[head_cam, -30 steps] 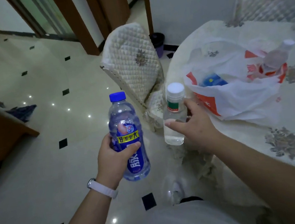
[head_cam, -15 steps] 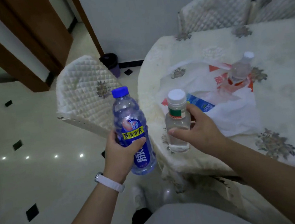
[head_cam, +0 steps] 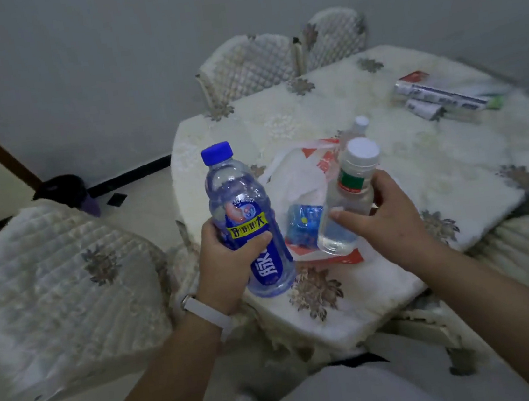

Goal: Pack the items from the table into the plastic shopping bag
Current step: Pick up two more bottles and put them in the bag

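Head camera, looking down over 2 bare forearms toward a round surface under a cream floral cloth. Left hand has its grip wrapped around the lower half of a blue-capped drink bottle with a blue label, held upright just off the near edge. Right hand has its grip closed around a clear bottle with a white cap and a green and red label, tilted slightly and held above the plastic shopping bag. That bag, white with red print, lies slumped on the surface, and its opening cannot be made out. A blue packet shows at the bag, apparently inside. Another white-capped bottle pokes up behind the bag. Far right, well apart, lie boxed tubes, likely toothpaste, not yet packed. Both bottles appear held upright and close to the bag for lowering in, 1 after the other.
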The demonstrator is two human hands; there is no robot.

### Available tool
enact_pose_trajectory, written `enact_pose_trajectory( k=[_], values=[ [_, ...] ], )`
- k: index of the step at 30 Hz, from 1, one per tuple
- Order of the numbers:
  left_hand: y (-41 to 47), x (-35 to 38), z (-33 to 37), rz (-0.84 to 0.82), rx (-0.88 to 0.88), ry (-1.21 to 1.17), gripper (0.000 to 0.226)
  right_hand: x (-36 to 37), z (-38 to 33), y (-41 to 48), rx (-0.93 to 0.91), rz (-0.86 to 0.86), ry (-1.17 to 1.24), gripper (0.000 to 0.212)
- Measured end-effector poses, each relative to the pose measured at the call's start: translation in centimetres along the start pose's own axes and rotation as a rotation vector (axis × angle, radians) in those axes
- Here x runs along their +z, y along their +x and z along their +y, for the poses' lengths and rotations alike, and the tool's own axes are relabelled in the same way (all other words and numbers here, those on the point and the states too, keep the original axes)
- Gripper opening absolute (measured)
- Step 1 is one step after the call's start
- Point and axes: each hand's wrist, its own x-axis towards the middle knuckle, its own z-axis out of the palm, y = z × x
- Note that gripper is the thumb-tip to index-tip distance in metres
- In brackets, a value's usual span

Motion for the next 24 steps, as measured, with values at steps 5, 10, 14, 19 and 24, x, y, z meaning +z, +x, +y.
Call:
enact_pose_trajectory(
  k=[5, 10, 14, 19, 24],
  values=[
    [3.3, 3.3, 0.1, -0.075, 0.01, 0.006, 0.055, -1.8, 0.7, 1.0, 0.064, 0.187, -0.002, 0.055],
    [6.6, 8.1, 0.0, -0.03, -0.009, -0.031, 0.059, -2.7, 2.8, 4.5, 0.118, 0.276, 0.049, 0.059],
    [9.6, 12.4, -0.2, 0.008, -0.001, 0.005, 0.059, -2.7, 4.8, 8.0, 0.146, 0.227, 0.085, 0.064],
    [13.3, 16.6, -1.6, 0.018, -0.012, 0.126, 0.061, -2.5, 8.7, 12.2, 0.208, 0.141, 0.124, 0.075],
    [15.5, 19.2, -4.4, 0.012, -0.019, 0.277, 0.064, -2.9, 11.3, 15.5, 0.252, 0.052, 0.08, 0.074]
  ],
)
